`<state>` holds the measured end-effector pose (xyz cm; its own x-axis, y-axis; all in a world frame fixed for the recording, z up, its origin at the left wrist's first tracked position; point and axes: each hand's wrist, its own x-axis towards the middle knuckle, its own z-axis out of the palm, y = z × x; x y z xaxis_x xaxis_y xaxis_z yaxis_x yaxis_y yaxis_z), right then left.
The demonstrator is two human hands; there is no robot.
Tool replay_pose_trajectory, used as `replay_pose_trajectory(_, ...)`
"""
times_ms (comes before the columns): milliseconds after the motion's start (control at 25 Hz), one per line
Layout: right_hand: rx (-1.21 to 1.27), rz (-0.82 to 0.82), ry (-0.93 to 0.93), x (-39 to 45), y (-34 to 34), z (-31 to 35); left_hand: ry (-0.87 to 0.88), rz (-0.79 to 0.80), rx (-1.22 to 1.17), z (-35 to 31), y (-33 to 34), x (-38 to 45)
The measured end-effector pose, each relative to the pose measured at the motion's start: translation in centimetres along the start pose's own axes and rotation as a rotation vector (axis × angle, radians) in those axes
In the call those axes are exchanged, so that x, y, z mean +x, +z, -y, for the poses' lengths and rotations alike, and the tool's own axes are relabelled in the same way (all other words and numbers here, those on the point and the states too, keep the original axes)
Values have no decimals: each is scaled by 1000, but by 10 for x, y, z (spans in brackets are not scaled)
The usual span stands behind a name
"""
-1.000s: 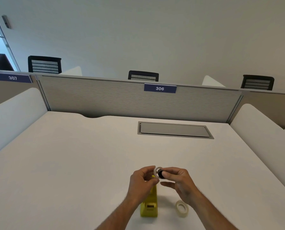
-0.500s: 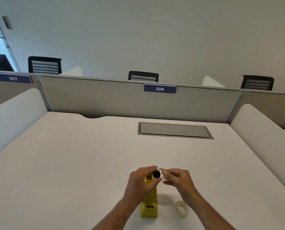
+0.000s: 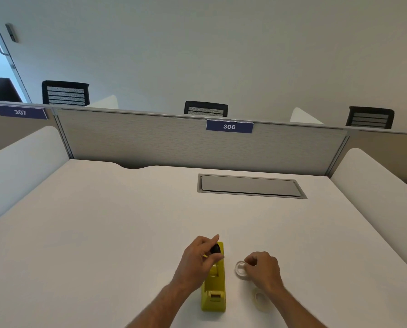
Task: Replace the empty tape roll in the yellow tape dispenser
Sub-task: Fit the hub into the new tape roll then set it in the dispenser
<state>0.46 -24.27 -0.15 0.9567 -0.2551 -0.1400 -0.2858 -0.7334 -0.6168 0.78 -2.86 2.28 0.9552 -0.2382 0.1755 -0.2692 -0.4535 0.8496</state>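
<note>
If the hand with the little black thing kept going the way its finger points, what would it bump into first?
Probably nothing soon. The left hand, pinching the black hub above the yellow tape dispenser, points away across bare desk. The gray partition at the far edge looks like the first obstacle, though depth is hard to judge.

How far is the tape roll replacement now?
Done: the black hub is out of the yellow dispenser, pinched in the left hand. In hand: the right hand sets the empty core down. Left: load the new tape roll lying on the desk.
</note>
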Motion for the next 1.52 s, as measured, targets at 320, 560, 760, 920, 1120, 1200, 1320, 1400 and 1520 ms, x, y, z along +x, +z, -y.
replay_pose_trajectory(320, -28, 7, 12, 1, 1, -1, -53, 37, -11, 5, -4, 0)
replay_pose_trajectory(560, -58, 51, -44, 1, -17, -3, -96, -113, -176, 0, -8, -2)
replay_pose_trajectory(760, -284, 186, -7, -15, -26, -3, -196, -170, -308, -2, -9, -1)
replay_pose_trajectory(920, -434, 340, 9, -28, -21, -4, -217, -199, -305, -4, -8, -1)
replay_pose_trajectory(1120, -442, 314, -22, -32, -14, -8, -217, -191, -304, -5, -8, -4)
replay_pose_trajectory(1200, -325, 303, -38, -29, -16, -8, -221, -185, -297, -6, -8, -5)
replay_pose_trajectory(1320, 148, 283, -30, -26, -18, -7, -242, -174, -320, -8, -6, -7)
replay_pose_trajectory(1400, 500, 301, 3, -27, -22, -1, -241, -163, -323, -9, -4, -8)
replay_pose_trajectory(1520, 774, 368, -26, -26, -26, 6, -224, -144, -318, -10, -2, -9)
